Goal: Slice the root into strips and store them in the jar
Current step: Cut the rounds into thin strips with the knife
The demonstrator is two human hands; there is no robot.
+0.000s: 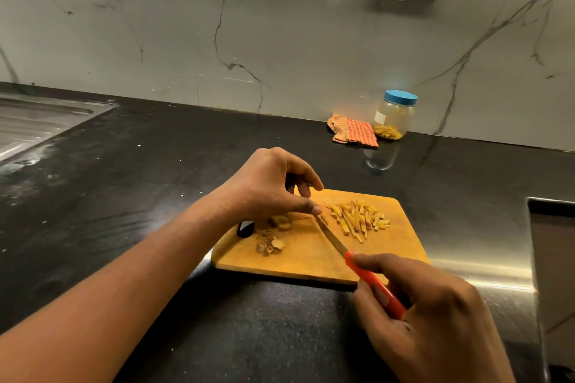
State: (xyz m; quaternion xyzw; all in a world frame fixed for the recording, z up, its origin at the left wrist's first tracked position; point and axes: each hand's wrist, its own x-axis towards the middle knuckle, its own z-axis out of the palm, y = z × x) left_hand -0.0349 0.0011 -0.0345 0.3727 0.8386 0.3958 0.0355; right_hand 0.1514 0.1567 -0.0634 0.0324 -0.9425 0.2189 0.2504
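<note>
At the near edge of the cutting board (311, 261), the red handle of the knife (370, 281) is clasped in the right grip (435, 314), and the blade is laid toward the thumb of the left grip (264, 186). That grip's fingers are curled; whether anything is pinched cannot be told. A stub of root (281, 222) is seen beneath it, with peelings (269, 245) beside. A heap of strips (361, 218) is already cut. The jar (393, 116), lidded and holding a few strips, is stood well apart by the wall. Most of the storing is judged yet to be done.
</note>
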